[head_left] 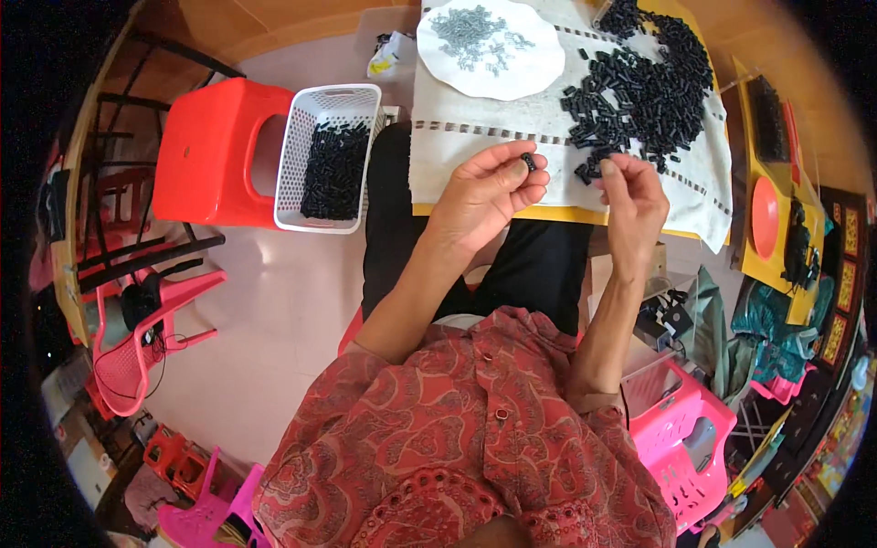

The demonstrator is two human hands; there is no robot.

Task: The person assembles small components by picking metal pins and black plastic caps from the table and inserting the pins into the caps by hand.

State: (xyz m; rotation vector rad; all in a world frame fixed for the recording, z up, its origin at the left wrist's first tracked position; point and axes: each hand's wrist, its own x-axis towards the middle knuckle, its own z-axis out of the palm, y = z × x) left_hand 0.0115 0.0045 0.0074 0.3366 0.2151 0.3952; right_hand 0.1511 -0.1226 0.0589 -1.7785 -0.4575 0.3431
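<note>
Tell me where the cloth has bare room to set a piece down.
Free: the cloth strip between the white plate and the left hand, left of the black pile. Crowded: the right half, where loose black pieces spread down to the right hand. The white basket is part full.

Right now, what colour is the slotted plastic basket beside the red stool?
White slotted plastic basket, holding small black pieces; head view.

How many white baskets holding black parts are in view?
1. The white basket sits on the red stool, to the person's left, beside the cloth-covered board. The left hand holds a small black part; others may lie outside the picture.
</note>
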